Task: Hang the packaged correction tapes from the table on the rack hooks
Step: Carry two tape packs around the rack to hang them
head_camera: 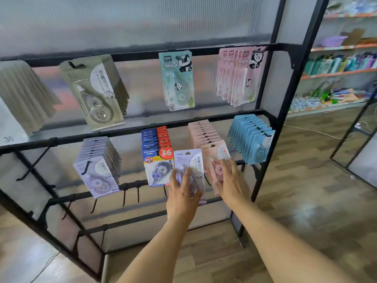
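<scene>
**Lilac pack upright, its hang hole above my left hand**

Lilac card is what I'm holding: my left hand has its fingers curled round the lower part of the lilac correction tape pack, long axis upright, with the hang hole at the top, well above my grip. It sits in front of the rack's middle bar, between the blue-and-red stack and the pink stack. My right hand lies flat, fingers straight, on the front pink pack. The lilac stack hangs toward the rack's left edge, so I judge the left hand is nearer. Whether a free hook hides behind the pack, I can't quite tell.
</scene>
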Motion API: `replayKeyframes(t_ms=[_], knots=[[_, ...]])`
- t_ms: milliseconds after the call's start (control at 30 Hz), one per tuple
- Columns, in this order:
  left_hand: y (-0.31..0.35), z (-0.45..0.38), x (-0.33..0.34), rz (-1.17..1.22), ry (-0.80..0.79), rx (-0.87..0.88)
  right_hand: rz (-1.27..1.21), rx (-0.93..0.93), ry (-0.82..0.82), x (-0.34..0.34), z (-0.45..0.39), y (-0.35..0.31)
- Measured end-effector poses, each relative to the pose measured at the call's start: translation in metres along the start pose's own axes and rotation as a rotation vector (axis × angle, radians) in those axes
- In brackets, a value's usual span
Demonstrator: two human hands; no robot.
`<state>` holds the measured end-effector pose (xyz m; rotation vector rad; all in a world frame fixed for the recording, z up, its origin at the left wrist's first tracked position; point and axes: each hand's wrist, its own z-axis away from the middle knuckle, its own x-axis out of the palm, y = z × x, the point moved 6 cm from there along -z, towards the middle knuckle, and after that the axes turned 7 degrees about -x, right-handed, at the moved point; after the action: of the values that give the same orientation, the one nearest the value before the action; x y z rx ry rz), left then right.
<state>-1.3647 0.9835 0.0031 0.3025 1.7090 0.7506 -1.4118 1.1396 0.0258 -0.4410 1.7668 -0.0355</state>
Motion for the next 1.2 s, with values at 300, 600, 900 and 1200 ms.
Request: replayKeyframes(t_ms=[300,600,900,1200], knots=[[-0.006,-0.01,0.009,0.021,-0.002,0.033,0.01,0.006,-0.051,0.022,-0.034,0.0],[-0.017,0.015,0.012,0.059,0.041,0.023,-0.029,-0.03,0.063,0.014,-0.015,-0.009],[-0.047,0.058,-0.028,-0.015,0.165,-0.17,-0.231,-0.309,-0.024,0.023,0.029,-0.089],[-0.105,0.069,-0.097,-0.033,0.301,-0.294,-0.301,-0.469,-0.081,0.028,0.03,-0.196]])
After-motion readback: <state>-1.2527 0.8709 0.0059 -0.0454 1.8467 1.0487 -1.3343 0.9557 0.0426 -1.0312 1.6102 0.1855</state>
